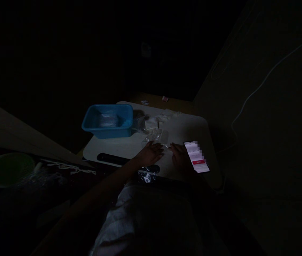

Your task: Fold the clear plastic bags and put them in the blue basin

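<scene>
The scene is very dim. My left hand [150,154] lies palm down over the white table, fingers stretched out, at the near edge of a clear plastic bag [155,136]. A pale flat piece [164,136] shows in or under that bag. Just right of it, my right hand [178,155] points its fingers left toward the bag, apart and partly lost in shadow. A thin bright strip, perhaps plastic edge, lies between both hands' fingertips. Beside my right hand is a phone [197,158] with its screen lit.
A blue plastic basin [108,133] with clear packaging [107,120] inside stands on the table's [193,128] left side. Crumpled plastic and whitish pieces [151,123] lie behind my hands. Shiny plastic [147,176] is at the near edge. A green basket [9,170] sits lower left.
</scene>
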Tool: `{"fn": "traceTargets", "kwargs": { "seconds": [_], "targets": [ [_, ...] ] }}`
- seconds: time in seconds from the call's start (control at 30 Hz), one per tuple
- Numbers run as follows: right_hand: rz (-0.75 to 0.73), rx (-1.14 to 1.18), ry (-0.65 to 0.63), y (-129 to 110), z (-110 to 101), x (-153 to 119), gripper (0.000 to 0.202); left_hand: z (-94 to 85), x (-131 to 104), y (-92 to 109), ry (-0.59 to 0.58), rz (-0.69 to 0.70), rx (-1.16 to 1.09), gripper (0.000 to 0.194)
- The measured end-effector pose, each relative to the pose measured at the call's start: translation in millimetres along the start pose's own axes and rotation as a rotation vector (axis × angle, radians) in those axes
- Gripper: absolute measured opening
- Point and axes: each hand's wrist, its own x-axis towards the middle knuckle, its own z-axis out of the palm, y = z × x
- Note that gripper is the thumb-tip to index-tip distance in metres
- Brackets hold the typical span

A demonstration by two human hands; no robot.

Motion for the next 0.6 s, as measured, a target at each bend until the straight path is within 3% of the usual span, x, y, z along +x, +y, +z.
{"fn": "traceTargets", "kwargs": {
  "seconds": [0.37, 0.47, 0.6],
  "targets": [
    [-0.044, 0.008, 0.122, 12, 5, -28, 0.045, -0.3, 0, -2, 0.010, 0.011, 0.015, 0.038],
    [-0.012, 0.020, 0.132, 9, 3, -24, 0.047, 0.7, 0, -2, 0.020, 0.028, 0.013, 0.038],
    [0.009, 0.021, 0.033, -3, -1, -7, 0.048, 2.3, 0, -3, 0.033, 0.040, -0.003, 0.038]
  ]
}}
